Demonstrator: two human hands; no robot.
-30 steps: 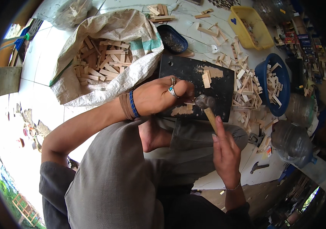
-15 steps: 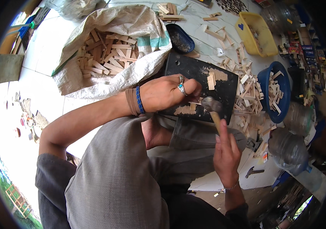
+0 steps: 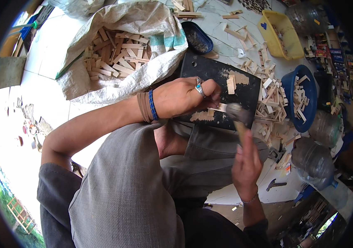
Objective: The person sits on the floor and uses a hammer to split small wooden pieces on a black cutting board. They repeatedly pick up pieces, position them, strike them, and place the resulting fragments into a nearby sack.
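Observation:
My left hand [image 3: 184, 98] is closed over the black board [image 3: 207, 69], pinching a small pale wooden piece [image 3: 221, 107] whose end pokes out past the fingers. In my right hand [image 3: 246, 165] is a hammer [image 3: 241, 129], gripped by its wooden handle. Its metal head, smeared by motion, hovers just right of that piece's end; whether they touch I cannot tell. Another short wooden block [image 3: 231, 84] lies on a worn tan patch of the board. The fingers hide most of the held piece.
A white woven sack [image 3: 114, 93] full of wooden pieces stands at the far left. Loose wooden pieces [image 3: 272, 101] are heaped right of the board, beside a blue basin [image 3: 286, 84]. Around them are a yellow tub [image 3: 267, 18], a dark blue tray [image 3: 210, 43] and a second hammer [image 3: 276, 184].
The hammer head has shifted right, away from the held wooden piece, exposing more of its end. My left hand keeps its pinch. The whole view has moved slightly.

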